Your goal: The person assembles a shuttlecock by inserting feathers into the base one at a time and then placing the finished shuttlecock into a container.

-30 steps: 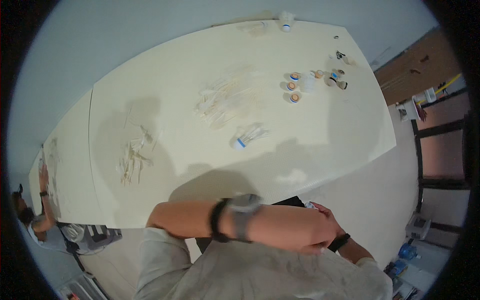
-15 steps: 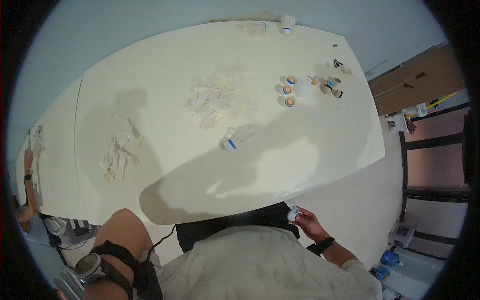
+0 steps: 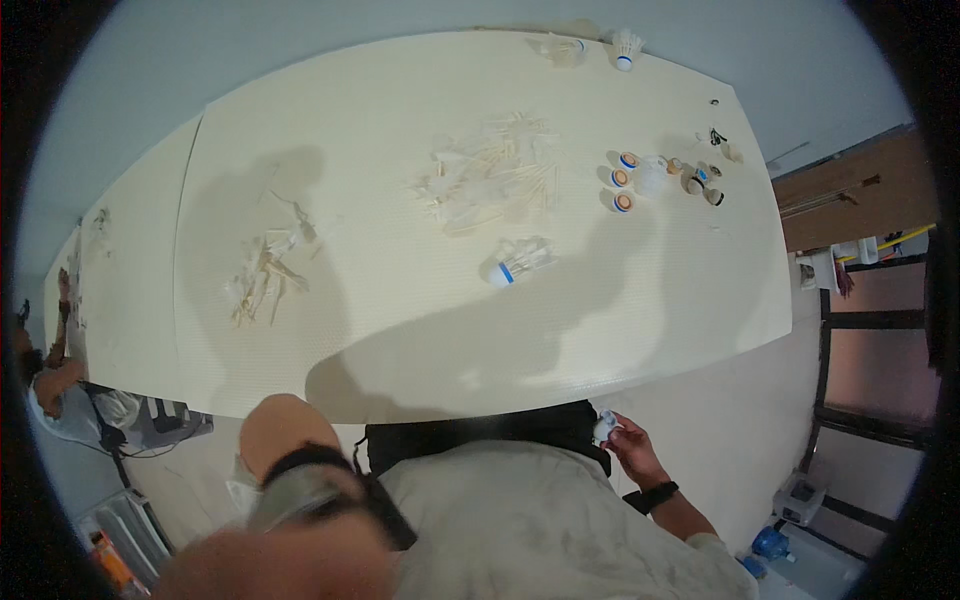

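Note:
My right hand (image 3: 634, 447) is closed on a small white-and-blue object (image 3: 606, 427) at the table's front edge, beside my black waistband or apron. What kind of object it is cannot be made out. My left arm is bent up close to the camera, with straps and a watch on it; my left hand (image 3: 275, 565) is a blurred patch at the lower edge, its fingers unreadable. On the white table (image 3: 430, 330), a shuttlecock (image 3: 518, 262) with a blue band lies on its side, in front of a loose pile of white feathers (image 3: 490, 175).
A smaller feather pile (image 3: 265, 280) lies to the left. Two more shuttlecocks, one lying (image 3: 565, 50) and one upright-looking (image 3: 626, 50), sit at the far edge. Several round cork pieces with blue rims (image 3: 620, 178) are at the right. Another person's arm (image 3: 62, 310) reaches over the far-left table end.
The view has shifted, so the table contents appear farther right. My left arm has come up nearer the camera and blurred. My right hand keeps its hold on the small object.

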### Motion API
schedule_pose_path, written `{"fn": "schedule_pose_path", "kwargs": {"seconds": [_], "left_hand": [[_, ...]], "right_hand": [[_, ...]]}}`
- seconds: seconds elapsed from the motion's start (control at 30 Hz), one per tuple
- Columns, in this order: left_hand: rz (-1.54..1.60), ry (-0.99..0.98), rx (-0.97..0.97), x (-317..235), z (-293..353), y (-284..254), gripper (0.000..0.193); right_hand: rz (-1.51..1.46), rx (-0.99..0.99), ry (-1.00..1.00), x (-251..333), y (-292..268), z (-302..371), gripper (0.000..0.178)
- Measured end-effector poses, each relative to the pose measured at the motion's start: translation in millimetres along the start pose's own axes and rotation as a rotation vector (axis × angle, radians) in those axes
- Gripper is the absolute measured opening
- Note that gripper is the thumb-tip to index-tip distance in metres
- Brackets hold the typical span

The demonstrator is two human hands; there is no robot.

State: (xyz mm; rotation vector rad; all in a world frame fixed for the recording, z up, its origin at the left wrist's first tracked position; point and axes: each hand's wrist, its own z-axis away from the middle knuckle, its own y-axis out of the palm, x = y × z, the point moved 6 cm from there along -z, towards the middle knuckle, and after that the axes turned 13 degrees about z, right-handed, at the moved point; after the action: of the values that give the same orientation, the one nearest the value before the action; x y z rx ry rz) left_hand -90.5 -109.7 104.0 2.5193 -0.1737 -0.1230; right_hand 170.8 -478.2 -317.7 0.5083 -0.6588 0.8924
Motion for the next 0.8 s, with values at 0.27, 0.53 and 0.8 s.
{"fn": "schedule_pose_path", "kwargs": {"seconds": [0.27,0.53,0.8], "left_hand": [[-0.378,-1.418,-0.004,197,264,-27,0.046],[-0.133,-1.95,-0.131,237,384,-38,0.058],[-0.261,-1.911,0.243,237,427,-53,0.026]], "right_hand": [[0.718,-0.028,-0.356,78,6,31,0.041],[1.291,-0.198,-0.853,139,63,75,0.049],[1.021,-0.305,-0.669,176,34,67,0.062]]}}
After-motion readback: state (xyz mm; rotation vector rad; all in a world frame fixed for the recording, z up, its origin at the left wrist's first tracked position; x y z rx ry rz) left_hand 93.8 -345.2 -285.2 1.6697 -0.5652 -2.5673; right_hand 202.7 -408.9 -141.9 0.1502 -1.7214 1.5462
